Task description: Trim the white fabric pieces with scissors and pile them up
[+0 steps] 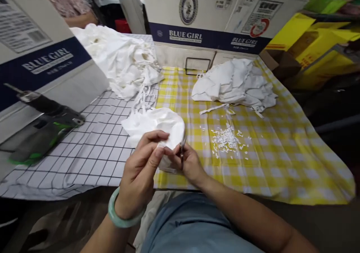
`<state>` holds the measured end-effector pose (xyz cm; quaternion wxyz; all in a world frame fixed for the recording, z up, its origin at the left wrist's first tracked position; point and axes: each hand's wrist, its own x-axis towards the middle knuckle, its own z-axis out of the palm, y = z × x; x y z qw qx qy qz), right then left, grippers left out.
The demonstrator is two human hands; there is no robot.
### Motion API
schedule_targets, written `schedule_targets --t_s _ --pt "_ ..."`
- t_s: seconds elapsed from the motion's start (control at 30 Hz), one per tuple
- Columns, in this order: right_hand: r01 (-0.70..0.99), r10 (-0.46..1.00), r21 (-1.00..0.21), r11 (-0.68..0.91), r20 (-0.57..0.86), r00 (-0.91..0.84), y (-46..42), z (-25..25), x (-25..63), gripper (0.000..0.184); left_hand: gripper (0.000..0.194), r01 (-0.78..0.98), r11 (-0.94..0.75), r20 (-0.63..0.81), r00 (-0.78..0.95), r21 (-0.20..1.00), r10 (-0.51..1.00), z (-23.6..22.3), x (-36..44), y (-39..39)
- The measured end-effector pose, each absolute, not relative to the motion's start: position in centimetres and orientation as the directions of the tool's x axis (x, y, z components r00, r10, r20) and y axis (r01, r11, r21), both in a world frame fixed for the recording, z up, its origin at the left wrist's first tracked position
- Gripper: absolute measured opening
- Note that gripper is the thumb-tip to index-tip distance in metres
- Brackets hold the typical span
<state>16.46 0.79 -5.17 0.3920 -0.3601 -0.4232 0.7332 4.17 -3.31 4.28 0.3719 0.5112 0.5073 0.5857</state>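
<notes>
My left hand [142, 170], with a green bangle at the wrist, pinches the edge of a white cloth piece [170, 122] with a rounded, cup-like shape. Close beside it, my right hand [193, 166] is closed around small metal scissors [182, 150], held upright against the cloth's right edge. Fingers partly cover the scissors, so how far the blades are apart cannot be made out. To the right, a scatter of small white clippings [227, 138] lies on the yellow checked cloth [281, 148].
White garments with straps lie in a left heap [120, 58] and a right heap [236, 82]. Printed cartons [191, 17] wall the back; another carton [84, 80] stands left, beside a green-and-black power tool [42, 129]. Yellow packages [317, 47] sit at right. Another person's arm [81, 20] shows behind.
</notes>
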Motion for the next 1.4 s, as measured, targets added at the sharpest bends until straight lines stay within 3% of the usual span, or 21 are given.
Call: schedule_targets --t_s 0.07,0.13,0.27,0.4,0.5,0.97,1.4 --pt "-0.264 0.842 -0.886 -0.381 -0.215 -0.495 0.1 -5.6 17.2 0.048 0.028 -0.18 -0.135 0.107 -0.157 0.974 0.982 3.5 5.4 -2.1" --pt "-0.166 0.828 -0.92 -0.354 -0.226 -0.513 0.3 -5.5 19.2 0.048 0.028 -0.314 -0.081 0.029 -0.168 0.946 0.985 2.4 6.8 -1.1" --pt "0.243 0.908 -0.963 -0.117 -0.203 -0.367 2.1 -4.4 25.4 0.039 0.027 -0.292 0.04 -0.07 -0.094 0.956 0.993 -0.7 9.7 -0.3" --pt "0.573 0.921 -0.794 0.201 -0.045 -0.386 3.1 -3.1 29.5 0.035 0.031 -0.264 0.151 -0.144 0.047 0.953 0.988 -2.7 12.0 -0.2" --pt "0.668 0.901 -0.691 0.276 -0.057 -0.431 2.9 -2.5 30.3 0.037 0.032 -0.227 0.141 -0.125 0.083 0.964 0.989 -3.2 12.9 0.2" --pt "0.692 0.902 -0.69 0.211 -0.135 -0.41 2.9 -3.0 31.2 0.045 0.031 -0.081 0.053 -0.04 0.161 0.995 0.986 -4.7 13.7 1.2" --pt "0.67 0.904 -0.7 0.248 -0.081 -0.42 3.3 -2.8 30.8 0.047 0.029 -0.046 -0.011 0.018 0.168 0.999 0.986 -4.4 13.8 1.2"
